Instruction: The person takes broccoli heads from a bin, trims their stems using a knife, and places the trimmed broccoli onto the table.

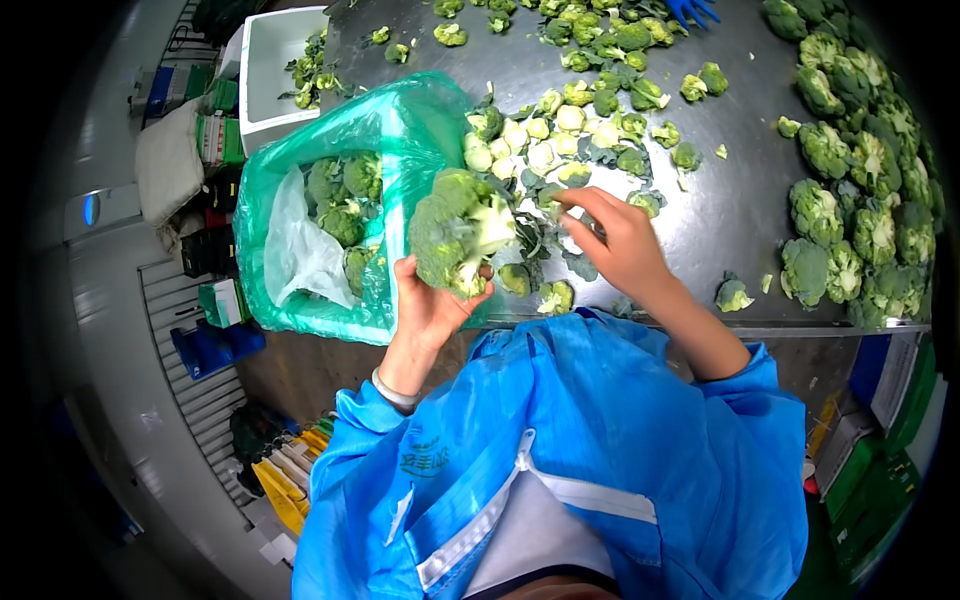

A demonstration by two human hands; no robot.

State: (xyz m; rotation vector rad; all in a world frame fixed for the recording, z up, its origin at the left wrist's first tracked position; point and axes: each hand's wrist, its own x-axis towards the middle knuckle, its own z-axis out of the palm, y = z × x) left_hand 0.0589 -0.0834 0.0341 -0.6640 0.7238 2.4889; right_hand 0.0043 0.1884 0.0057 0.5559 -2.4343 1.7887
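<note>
A large head of broccoli (445,225) is held in my left hand (428,305), its pale cut stem facing right. My fingers wrap around its underside. Beside it, to the right, my right hand (625,250) is closed in a pinch over the trimmings; what sits between its fingertips I cannot make out. Loose florets and pale stem pieces (545,150) lie heaped just beyond both hands. Left of the held head stands a container lined with a green plastic bag (405,110), with several broccoli heads (345,190) and a whitish plastic sheet (300,255) inside.
A metal table (740,190) spreads in front of me. Many broccoli heads (825,215) are piled along its right side. A white bin (270,80) with green scraps stands at the far left. Another person's blue-gloved hand (690,10) shows at the top edge.
</note>
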